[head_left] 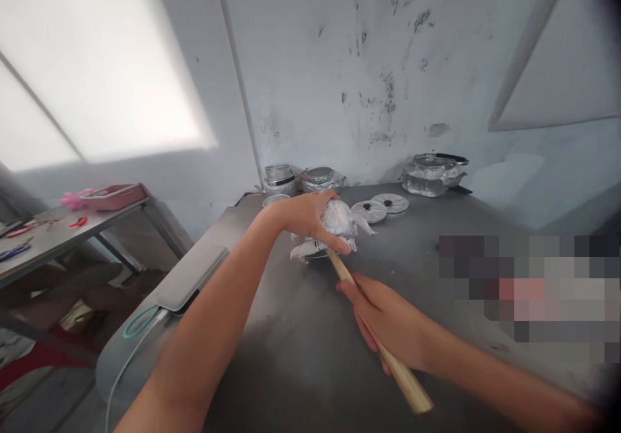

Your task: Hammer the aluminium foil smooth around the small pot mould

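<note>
My left hand (310,218) is wrapped over a rounded silver metal piece (337,216) that rests on the dark metal table (291,355). My right hand (388,320) grips a light wooden handle (410,388) that runs up to the silver piece; its head is hidden under my left hand. Thin crumpled metal edges stick out below my left fingers.
Two round metal lids (381,208) lie just behind the piece. Stacked metal pots (434,175) and tins (280,179) stand against the stained wall. A grey slab (189,277) with a cable lies at the table's left edge. A side bench (48,232) with pliers stands at left.
</note>
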Motion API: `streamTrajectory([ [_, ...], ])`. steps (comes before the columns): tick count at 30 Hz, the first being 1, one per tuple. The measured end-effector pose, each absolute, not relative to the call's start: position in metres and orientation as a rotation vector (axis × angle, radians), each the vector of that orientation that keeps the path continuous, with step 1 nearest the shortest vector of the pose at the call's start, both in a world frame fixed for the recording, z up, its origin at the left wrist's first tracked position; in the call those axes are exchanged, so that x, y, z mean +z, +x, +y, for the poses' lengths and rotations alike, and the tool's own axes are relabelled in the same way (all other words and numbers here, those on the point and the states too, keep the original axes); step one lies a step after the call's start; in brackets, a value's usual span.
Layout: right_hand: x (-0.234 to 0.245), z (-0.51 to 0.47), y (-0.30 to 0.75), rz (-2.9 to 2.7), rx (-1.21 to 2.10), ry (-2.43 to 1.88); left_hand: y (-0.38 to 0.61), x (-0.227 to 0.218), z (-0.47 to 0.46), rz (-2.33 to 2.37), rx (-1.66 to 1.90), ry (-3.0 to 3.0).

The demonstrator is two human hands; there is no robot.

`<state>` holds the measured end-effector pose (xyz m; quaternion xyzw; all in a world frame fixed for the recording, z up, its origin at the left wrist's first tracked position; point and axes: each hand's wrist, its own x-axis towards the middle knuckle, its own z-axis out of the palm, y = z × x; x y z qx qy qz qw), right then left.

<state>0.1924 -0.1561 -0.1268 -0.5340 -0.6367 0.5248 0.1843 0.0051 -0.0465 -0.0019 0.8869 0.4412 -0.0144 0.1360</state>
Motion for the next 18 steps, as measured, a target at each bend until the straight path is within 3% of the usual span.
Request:
streamTrajectory([
  [18,-0.1209,-0.1575,0.1924,-1.774,1.578,-1.567,0.0063,-0.0005,-0.0488,1.262,-0.035,2.570],
])
